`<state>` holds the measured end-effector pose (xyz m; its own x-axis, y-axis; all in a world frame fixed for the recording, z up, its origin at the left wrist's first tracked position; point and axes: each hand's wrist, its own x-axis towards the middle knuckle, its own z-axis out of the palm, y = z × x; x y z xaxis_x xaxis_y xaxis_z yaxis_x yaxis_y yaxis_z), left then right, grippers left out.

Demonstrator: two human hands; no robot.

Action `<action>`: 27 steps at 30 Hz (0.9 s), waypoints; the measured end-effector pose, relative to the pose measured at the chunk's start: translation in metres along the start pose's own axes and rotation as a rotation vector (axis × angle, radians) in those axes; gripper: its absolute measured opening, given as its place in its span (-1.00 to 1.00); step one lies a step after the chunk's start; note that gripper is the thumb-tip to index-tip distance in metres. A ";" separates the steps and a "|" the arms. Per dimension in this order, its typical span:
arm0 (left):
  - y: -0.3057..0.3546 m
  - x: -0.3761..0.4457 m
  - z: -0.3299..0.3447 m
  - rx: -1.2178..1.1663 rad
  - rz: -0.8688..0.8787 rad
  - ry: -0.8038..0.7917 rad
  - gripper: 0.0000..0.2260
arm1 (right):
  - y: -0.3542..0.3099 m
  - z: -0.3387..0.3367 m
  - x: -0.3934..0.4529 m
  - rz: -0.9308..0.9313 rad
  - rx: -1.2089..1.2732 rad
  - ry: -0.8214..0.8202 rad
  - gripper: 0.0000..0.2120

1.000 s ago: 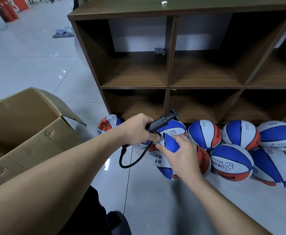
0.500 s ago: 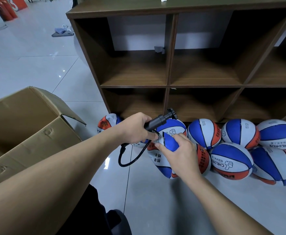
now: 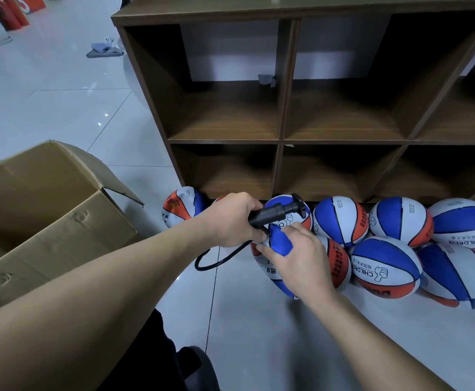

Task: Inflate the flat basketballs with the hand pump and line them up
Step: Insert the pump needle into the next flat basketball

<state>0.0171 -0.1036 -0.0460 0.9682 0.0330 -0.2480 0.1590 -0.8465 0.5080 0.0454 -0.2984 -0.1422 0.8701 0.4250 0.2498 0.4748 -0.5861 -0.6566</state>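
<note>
Left of the shelf unit [image 3: 287,114] an open cardboard box [image 3: 47,215] crowds the floor. The left hand [image 3: 228,221] clenches the black hand pump [image 3: 275,214]; the right hand [image 3: 298,261] pinches the flat basketball [image 3: 275,244], held just before the shelf's foot. Rightward, several round balls [image 3: 383,266] sit bunched, not lined. Judged midway: this ball needs air. Bare tiles lie nearer the person.
</note>
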 end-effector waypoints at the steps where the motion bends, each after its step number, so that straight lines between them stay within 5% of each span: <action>1: -0.001 0.000 0.001 -0.008 -0.008 0.010 -0.77 | 0.001 0.000 0.000 0.005 0.000 0.000 -0.49; 27: -0.005 -0.007 0.012 -0.069 -0.064 0.036 -0.78 | 0.014 0.006 0.007 -0.146 -0.170 -0.168 -0.49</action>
<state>0.0068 -0.1058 -0.0568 0.9618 0.1061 -0.2524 0.2325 -0.8033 0.5483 0.0567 -0.2993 -0.1540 0.7634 0.6136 0.2019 0.6211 -0.6113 -0.4904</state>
